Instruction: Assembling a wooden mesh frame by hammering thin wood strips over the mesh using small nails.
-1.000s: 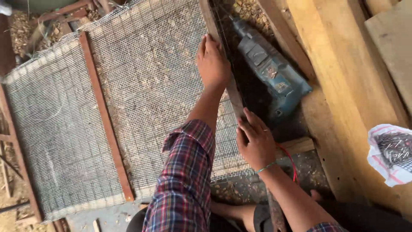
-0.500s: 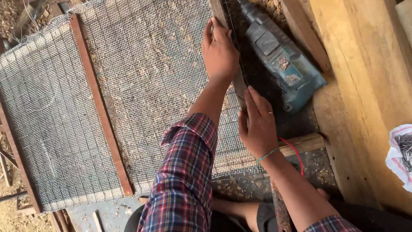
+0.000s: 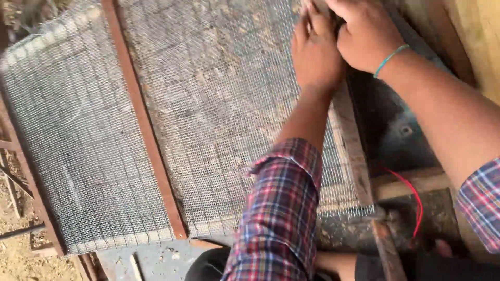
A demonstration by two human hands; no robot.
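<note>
Two plaid sleeves (image 3: 281, 208) filled the near view, with a red cord (image 3: 411, 200) by the frame's wooden rail (image 3: 351, 140). Farther up, the left hand (image 3: 315, 52) lay flat on the mesh (image 3: 219, 114), fingers pressed together, touching the right hand (image 3: 364, 34), curled at the mesh's top edge; whether it pinched anything, cannot tell. Risk: cut wire ends could prick fingers if the hands slid along that edge.

Both hands — left hand (image 3: 315, 52), right hand (image 3: 364, 34) — press on wire mesh (image 3: 219, 104).
</note>
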